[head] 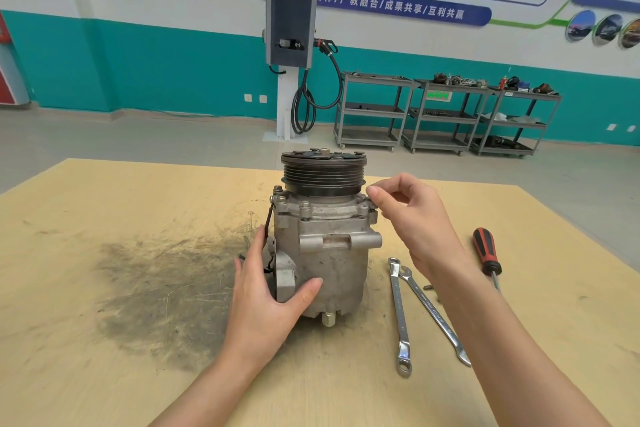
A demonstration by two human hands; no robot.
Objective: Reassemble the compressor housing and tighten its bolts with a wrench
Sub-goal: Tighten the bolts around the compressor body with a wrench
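Note:
A grey metal compressor (332, 253) stands upright on the wooden table (104, 288), its black ribbed pulley (323, 170) on top. Bolts (304, 208) sit in the flange under the pulley. My left hand (266, 291) holds the lower left side of the housing, thumb across the front. My right hand (412, 218) is at the upper right flange, thumb and forefinger pinched together at a bolt there; the bolt itself is hidden by the fingertips. Two silver wrenches (401, 319) lie on the table to the right of the compressor.
A red and black screwdriver (486, 253) lies right of the wrenches, and a small dark part (428, 287) rests between them. A dark grease smear (166, 288) covers the table's left middle. Grey shelf carts (446, 114) and a charging post (289, 62) stand along the far wall.

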